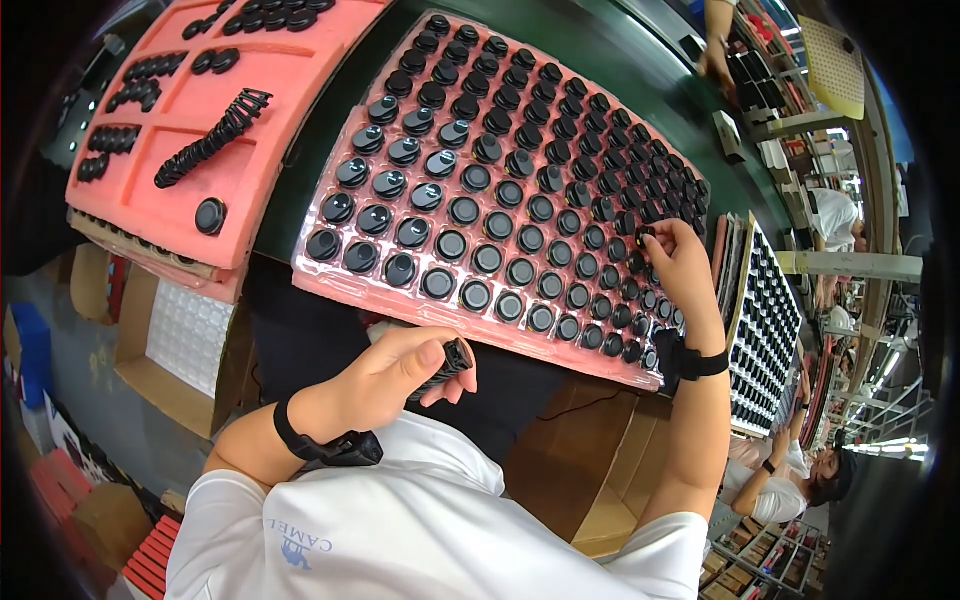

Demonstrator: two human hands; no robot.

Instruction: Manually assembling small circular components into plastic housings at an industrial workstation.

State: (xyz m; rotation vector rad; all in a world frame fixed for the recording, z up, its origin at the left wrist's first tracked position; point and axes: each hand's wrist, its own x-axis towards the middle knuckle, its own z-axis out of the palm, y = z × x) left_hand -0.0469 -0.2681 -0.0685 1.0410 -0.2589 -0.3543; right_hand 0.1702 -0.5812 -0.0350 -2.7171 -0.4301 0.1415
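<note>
Head view: the left hand (pixel 398 374) has fingers wrapped around a stack of black pieces (pixel 457 358) (just off the tray's (pixel 345 288) near edge); the right hand (pixel 684 265) pinches a round black part (pixel 643 239) at its right side.

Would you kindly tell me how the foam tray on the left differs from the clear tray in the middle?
The foam tray is opaque pink; the clear tray is see-through. The foam tray has large compartments, while the clear tray has many small pockets. The right hand is at the clear tray; no hand is at the foam tray. Both carry round black parts.
</note>
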